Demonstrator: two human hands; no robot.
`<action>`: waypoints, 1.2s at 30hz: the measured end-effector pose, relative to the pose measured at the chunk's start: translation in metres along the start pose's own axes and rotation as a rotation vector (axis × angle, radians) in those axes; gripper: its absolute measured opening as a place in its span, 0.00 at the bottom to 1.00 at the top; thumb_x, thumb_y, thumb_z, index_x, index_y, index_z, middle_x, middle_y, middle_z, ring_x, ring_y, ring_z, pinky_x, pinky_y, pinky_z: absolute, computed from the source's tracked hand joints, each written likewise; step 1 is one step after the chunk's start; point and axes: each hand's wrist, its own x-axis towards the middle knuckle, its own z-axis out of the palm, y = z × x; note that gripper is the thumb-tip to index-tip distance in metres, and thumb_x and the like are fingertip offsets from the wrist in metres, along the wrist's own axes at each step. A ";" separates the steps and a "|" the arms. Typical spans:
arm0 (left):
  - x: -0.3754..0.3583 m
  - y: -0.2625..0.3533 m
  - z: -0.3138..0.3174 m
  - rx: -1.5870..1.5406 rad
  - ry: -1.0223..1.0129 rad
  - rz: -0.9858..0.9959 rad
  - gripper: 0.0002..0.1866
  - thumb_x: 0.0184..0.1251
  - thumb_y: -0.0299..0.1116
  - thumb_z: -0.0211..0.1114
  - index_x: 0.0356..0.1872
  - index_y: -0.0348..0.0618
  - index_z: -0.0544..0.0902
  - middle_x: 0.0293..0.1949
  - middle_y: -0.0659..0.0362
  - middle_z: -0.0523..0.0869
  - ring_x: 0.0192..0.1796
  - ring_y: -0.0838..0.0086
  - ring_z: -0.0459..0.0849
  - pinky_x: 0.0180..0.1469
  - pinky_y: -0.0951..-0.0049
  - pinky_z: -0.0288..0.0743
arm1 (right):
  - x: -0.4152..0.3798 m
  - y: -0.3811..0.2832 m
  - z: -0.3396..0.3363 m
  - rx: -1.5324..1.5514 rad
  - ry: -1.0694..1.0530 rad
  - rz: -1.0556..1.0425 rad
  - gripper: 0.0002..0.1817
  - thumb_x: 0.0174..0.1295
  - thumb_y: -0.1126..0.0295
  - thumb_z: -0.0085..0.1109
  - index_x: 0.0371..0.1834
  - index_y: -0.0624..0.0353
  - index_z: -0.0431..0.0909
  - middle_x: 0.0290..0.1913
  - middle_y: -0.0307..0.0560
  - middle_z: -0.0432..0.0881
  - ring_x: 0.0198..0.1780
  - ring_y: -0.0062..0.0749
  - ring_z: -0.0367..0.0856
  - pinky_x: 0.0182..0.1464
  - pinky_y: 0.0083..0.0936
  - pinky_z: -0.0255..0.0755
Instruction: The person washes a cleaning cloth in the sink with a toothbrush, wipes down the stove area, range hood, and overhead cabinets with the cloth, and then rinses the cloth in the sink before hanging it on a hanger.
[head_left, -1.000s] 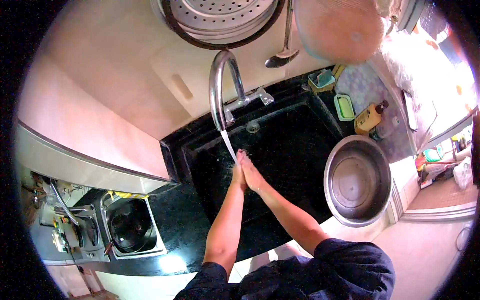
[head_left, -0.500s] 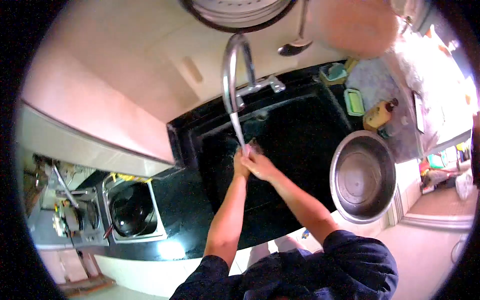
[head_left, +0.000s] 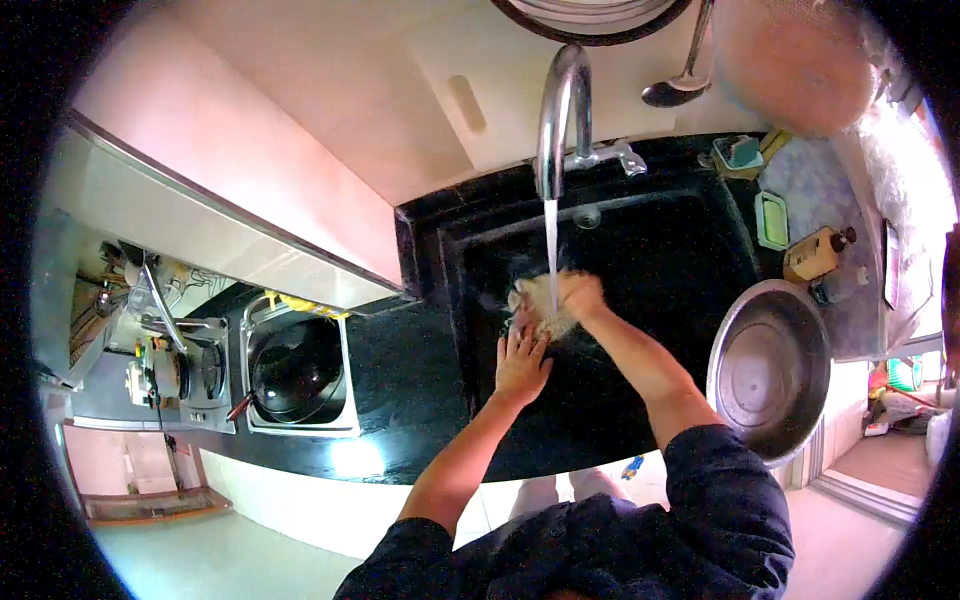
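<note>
Both of my hands are in the black sink (head_left: 680, 250) under a thin water stream (head_left: 550, 235) that falls from the curved steel tap (head_left: 560, 105). My left hand (head_left: 522, 362) lies palm down with its fingers spread, pointing toward the stream. My right hand (head_left: 572, 298) is blurred by motion and sits right in the water, laid across the left hand's fingertips. Neither hand holds anything that I can see. Dark sleeves cover my upper arms.
A large steel bowl (head_left: 768, 372) stands on the counter right of the sink. Behind it are a yellow soap bottle (head_left: 815, 254) and a green soap dish (head_left: 771, 220). A black wok (head_left: 298, 372) sits on the stove at left. A ladle (head_left: 678, 82) hangs on the wall.
My hands were pressed palm to palm under the stream. They have come apart: the right hand now rubs across the left fingertips. The view has shifted so that the sink sits further right.
</note>
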 end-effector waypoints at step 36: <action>0.081 -0.022 0.020 -2.011 0.163 -0.739 0.26 0.77 0.49 0.45 0.65 0.42 0.72 0.56 0.54 0.81 0.55 0.62 0.80 0.61 0.64 0.71 | -0.072 -0.110 0.002 0.380 0.123 0.094 0.19 0.64 0.58 0.44 0.44 0.62 0.79 0.48 0.62 0.81 0.47 0.61 0.79 0.51 0.52 0.72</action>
